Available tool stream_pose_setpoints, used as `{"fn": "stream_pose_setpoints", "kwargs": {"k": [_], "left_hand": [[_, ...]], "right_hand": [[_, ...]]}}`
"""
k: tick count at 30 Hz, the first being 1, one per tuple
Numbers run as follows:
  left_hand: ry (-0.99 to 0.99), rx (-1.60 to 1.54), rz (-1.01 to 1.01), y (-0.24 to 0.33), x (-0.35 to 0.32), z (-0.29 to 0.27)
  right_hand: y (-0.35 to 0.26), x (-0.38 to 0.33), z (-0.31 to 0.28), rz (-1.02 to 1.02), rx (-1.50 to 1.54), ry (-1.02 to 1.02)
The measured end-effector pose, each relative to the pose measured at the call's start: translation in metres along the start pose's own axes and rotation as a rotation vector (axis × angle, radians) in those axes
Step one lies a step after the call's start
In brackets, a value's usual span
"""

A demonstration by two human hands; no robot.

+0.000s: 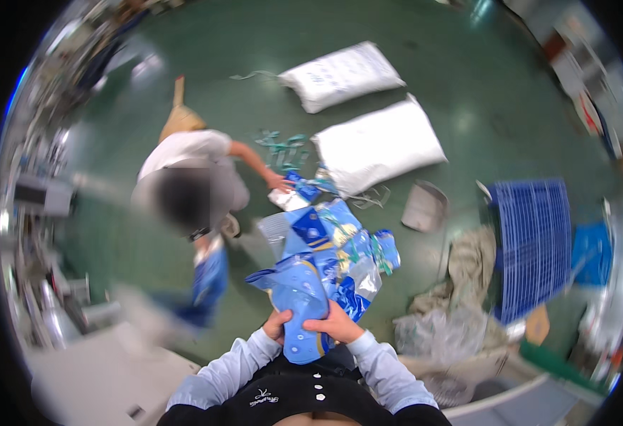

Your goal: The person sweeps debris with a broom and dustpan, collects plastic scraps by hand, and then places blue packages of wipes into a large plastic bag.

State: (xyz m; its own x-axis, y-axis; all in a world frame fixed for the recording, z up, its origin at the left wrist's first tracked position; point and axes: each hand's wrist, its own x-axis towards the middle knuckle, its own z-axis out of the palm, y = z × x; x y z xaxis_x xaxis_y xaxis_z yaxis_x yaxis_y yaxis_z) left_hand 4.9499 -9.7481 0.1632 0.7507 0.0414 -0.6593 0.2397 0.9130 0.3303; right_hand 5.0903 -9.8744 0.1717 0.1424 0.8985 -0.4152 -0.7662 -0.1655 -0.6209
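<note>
Both my hands grip a light blue printed plastic bag close in front of my body. My left hand [276, 325] is closed on the left edge of the plastic bag [298, 305]. My right hand [337, 324] pinches its right side, thumb lying over the front. Beyond it on the floor spreads a heap of blue and clear plastic packaging [340, 224], with green strips among it. To the left a crouching co-worker [190, 177] reaches one hand [280, 183] to the far edge of the heap. The co-worker's other hand is by a blurred blue bag [210, 277].
Two stuffed white sacks [379, 145] lie on the green floor [460, 64] beyond the heap. Green strips [283, 149] are scattered nearby. On the right are a grey dustpan [425, 206], beige cloth [471, 266], clear plastic [443, 334] and a blue rack [533, 245]. A broom [182, 117] lies behind the co-worker.
</note>
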Motion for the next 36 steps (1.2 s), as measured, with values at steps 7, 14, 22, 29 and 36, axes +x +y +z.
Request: {"fn": "stream_pose_setpoints", "kwargs": {"k": [7, 14, 22, 29, 36], "left_hand": [[0.064, -0.106, 0.421, 0.019, -0.057, -0.001], [0.098, -0.355, 0.767, 0.048, -0.181, -0.120], [0.136, -0.733, 1.155, 0.065, -0.342, -0.283], [0.857, -0.601, 1.333, 0.157, -0.464, -0.366], [1.365, -0.192, 1.336, 0.304, -0.538, -0.488]], "right_hand": [[-0.050, 0.017, 0.069, 0.062, -0.475, -0.155], [0.031, 0.113, 0.227, 0.136, -0.625, -0.514], [0.173, 0.216, 0.463, -0.012, -0.861, -0.903], [0.235, 0.323, 0.594, 0.375, -0.789, -0.823], [0.287, 0.474, 0.715, 0.362, -0.624, -0.746]]}}
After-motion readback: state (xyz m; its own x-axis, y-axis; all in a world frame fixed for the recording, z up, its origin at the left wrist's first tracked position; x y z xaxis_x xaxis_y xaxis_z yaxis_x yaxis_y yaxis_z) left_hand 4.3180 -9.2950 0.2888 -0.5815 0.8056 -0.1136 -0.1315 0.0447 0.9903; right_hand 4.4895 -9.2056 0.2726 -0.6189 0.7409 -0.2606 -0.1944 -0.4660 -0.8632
